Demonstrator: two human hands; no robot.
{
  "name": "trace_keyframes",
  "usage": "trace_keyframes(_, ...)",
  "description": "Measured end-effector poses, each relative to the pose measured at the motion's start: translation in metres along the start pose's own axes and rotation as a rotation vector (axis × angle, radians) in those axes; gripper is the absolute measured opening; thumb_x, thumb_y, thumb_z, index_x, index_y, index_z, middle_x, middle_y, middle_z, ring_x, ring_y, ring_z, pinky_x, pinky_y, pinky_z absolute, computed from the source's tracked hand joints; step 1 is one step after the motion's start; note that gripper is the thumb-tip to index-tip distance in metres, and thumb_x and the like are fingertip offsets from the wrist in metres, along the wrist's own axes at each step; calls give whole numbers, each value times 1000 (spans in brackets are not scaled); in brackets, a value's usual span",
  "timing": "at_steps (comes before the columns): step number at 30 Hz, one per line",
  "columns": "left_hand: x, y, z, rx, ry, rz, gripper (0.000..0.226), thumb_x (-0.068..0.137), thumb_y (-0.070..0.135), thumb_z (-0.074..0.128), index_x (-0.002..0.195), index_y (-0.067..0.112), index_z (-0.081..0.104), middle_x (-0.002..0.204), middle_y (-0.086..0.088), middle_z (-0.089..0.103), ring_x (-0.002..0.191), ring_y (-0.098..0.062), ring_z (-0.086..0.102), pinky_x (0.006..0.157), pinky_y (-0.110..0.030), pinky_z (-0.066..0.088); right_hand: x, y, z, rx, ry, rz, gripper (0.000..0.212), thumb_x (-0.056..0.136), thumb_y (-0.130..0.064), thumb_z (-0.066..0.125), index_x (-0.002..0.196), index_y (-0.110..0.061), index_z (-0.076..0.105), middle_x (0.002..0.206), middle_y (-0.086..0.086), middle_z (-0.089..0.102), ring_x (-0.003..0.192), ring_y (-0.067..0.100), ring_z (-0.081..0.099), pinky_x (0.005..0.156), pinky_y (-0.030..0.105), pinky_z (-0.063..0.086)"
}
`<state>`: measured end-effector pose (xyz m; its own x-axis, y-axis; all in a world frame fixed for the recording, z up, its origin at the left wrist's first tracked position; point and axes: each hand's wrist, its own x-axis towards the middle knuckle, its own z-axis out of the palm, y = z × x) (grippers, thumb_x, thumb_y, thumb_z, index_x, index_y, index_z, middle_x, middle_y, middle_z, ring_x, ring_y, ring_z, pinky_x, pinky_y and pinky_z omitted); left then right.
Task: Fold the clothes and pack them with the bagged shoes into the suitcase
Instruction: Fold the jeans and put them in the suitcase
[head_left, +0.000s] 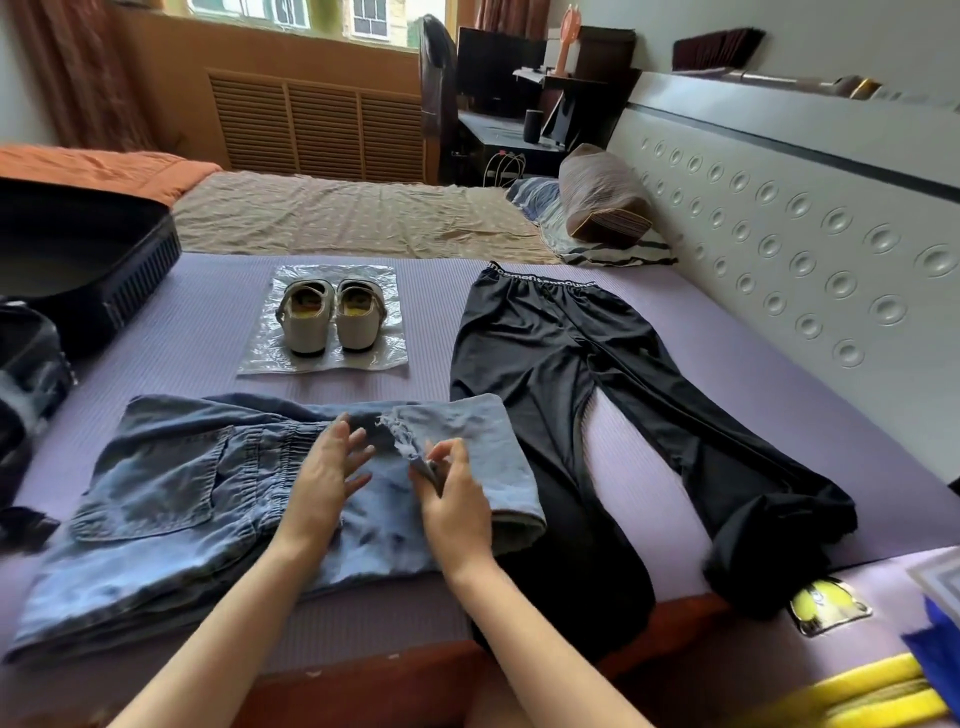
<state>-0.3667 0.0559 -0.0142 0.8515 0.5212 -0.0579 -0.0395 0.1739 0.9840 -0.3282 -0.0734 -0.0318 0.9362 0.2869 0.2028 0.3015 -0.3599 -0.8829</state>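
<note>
Folding the jeans (171, 493) is the step in hand. They lie half-folded on the purple mat (197, 322) at 6 o'clock of the view, waistband and back pocket toward 9, with a leg laid across on top toward 3. The left hand (324, 475) is open, fingers straight and spread, on or just over the denim beside the elastic waistband; real contact is hard to confirm. The right hand (454, 504) pinches the frayed hem (402, 436) between thumb and fingertips, just at 3 o'clock of the left hand. To do it well, I'd press the left palm down as an anchor, pull the hem taut and line it up with the waistband edge. Then smooth out toward 3 and 9 so no ridge gets trapped before the next fold. The risk is that the frayed threads bunch up, or the lower layer drags along and skews the stack. Elsewhere, the black trousers (545, 353) lie flat and unfolded at 3 o'clock of the jeans, touching them. The shoes (332, 317) sit on top of a flat plastic bag (270, 348) at 12, not yet bagged. The suitcase (104, 291) stands open at 10 o'clock, well apart, and looks dark inside. The task reads as early.
</note>
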Motion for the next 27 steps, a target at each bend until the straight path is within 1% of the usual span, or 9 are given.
trace_keyframes(3,4,0,-10,131,4,74,35,102,20,36,136,18,44,131,-5,52,121,-21,51,106,-38,38,-16,15,30,-255,-109,-10,24,93,-15,52,115,-9,47,114,3,61,108,18,53,116,40,19)
trace_keyframes(5,5,-4,-13,263,-13,99,35,99,12,42,134,14,49,130,-1,53,121,-14,49,108,-34,36,-24,25,39,-299,-139,-32,29,90,-7,50,119,-9,48,120,2,60,119,24,52,120,40,8)
trace_keyframes(9,10,-18,-11,400,-20,32,30,97,8,46,126,11,56,118,-1,60,112,-16,54,102,-38,42,-23,25,39,-98,-49,-51,18,90,-10,49,108,-13,48,109,-8,63,116,22,56,115,47,20)
trace_keyframes(12,25,-20,-2,359,-1,-82,33,95,16,52,128,10,53,124,-12,59,117,-24,54,102,-45,42,-25,13,39,64,-26,-114,12,91,-24,46,103,-26,42,107,-34,52,118,11,54,108,53,33)
trace_keyframes(14,36,-18,4,362,40,-96,42,91,12,60,131,9,49,126,-15,56,118,-24,52,101,-37,43,-29,10,38,54,-80,-136,16,90,-20,50,103,-26,42,105,-42,48,115,12,52,106,53,35)
trace_keyframes(16,43,-13,8,379,100,-32,51,84,-3,62,132,10,50,121,-14,58,108,-22,57,90,-29,46,-33,15,35,-58,-163,-169,21,92,-24,52,109,-29,41,126,-36,43,128,14,44,112,50,26)
trace_keyframes(20,49,-4,4,619,139,181,50,79,-17,52,118,12,63,115,-11,65,100,-26,61,92,-31,48,-28,32,10,-374,-142,-224,75,87,-73,21,140,-23,39,156,-13,16,147,7,6,120,31,-1)
trace_keyframes(24,49,-14,-9,908,93,301,47,81,-18,49,119,5,63,129,-12,55,124,-26,49,107,-30,34,-14,44,-27,-649,-186,-69,106,68,-84,-16,152,-25,8,157,-8,-12,146,14,-16,116,32,-12)
trace_keyframes(27,45,-26,-4,1101,44,408,40,87,-7,53,124,5,60,145,-20,38,137,-32,32,115,-36,24,-13,54,-31,-828,-330,12,119,54,-82,-31,152,-22,-2,158,-1,-16,145,19,-21,116,37,-11)
